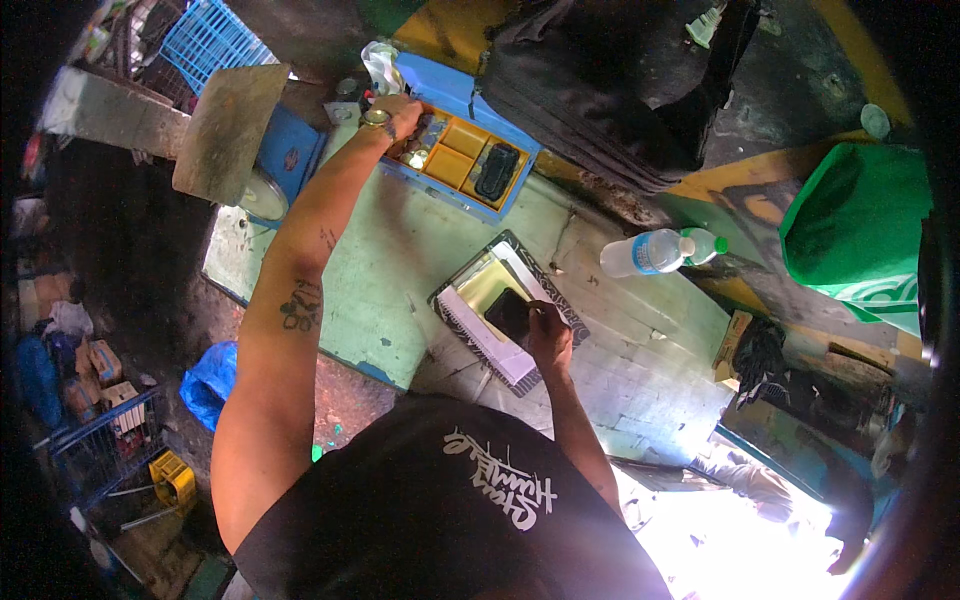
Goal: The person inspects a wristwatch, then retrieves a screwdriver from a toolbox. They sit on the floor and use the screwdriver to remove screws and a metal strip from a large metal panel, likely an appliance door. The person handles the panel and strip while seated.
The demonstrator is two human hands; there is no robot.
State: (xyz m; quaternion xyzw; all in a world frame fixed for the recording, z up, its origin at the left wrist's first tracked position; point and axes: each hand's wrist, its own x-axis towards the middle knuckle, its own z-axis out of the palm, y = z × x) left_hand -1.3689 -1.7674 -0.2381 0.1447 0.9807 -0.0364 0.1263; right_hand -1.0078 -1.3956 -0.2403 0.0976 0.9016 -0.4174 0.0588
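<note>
My left arm stretches to the far left of the table, where my left hand reaches into the left end of a blue cash box. Its fingertips are mostly hidden, so I cannot tell what they hold. The lid is raised. Inside is a yellow divided tray with coins at the left and a dark oblong object at the right. Closer to me, my right hand curls with its fingers on the edge of a black phone. Beneath it lie papers on a black-and-white patterned book.
A clear bottle with a blue label lies beside a green-capped one on the right. A black bag is behind the box, a green bag far right. A metal plate on a blue scale stands left.
</note>
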